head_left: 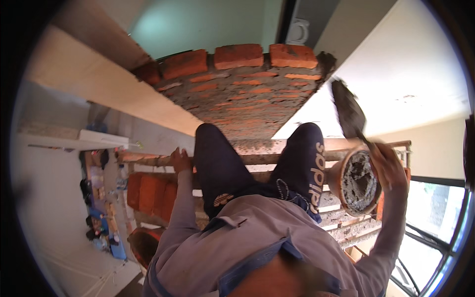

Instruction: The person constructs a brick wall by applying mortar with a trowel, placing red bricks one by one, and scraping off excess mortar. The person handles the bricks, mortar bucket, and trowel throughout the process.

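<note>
My right hand [388, 166] holds a trowel [349, 111] loaded with dark mortar, raised beside the right end of the brick wall [247, 106]. Just below that hand sits a round bucket [358, 180] of wet grey mortar. My left hand [180, 161] is at a scaffold pole [148, 161], its fingers loosely apart, left of my knee. Along the wall's top lies a row of red bricks [238, 56] with gaps between them; the face below has rough grey joints.
Loose red bricks [153, 195] lie on the scaffold at left, with another container [141, 245] below them. A plank with assorted items [104, 218] is farther left and lower. A pale beam [99, 89] runs left of the wall. A black-framed window [430, 232] is at lower right.
</note>
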A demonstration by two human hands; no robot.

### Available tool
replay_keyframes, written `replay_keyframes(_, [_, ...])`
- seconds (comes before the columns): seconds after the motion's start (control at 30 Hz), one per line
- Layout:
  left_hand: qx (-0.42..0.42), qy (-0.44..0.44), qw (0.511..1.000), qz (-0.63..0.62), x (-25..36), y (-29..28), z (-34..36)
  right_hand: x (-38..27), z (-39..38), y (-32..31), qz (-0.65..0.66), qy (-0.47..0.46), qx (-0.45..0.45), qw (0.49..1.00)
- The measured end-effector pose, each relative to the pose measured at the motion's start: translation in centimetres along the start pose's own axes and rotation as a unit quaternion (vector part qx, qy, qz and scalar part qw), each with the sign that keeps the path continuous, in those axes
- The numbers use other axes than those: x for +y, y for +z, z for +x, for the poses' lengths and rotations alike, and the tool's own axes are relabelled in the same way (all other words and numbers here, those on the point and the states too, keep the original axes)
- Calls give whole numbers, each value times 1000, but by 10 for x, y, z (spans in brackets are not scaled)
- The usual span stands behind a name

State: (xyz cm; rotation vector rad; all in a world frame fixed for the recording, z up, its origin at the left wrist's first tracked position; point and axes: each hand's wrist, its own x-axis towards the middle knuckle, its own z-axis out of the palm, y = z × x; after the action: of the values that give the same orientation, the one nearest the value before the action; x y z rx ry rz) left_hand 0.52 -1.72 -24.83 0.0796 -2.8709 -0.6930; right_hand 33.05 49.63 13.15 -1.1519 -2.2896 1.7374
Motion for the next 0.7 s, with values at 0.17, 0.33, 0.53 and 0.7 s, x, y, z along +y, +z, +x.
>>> replay_keyframes(0.17, [34, 125, 990, 52, 12, 28, -7, -70, 141, 28, -147, -224, -99, 958])
replay_keyframes(0.33, [106, 86, 990, 35, 21, 17, -5, -76, 226, 78, -392, -508, 109, 759])
replay_keyframes(0.53, [113, 62, 991, 34, 15, 14, -9, -74, 200, 121, -392, -428, 153, 800])
replay_keyframes(0.7, [99, 58, 993, 39, 22, 9, -12, -67, 174, 119, -32, 16, -98, 994])
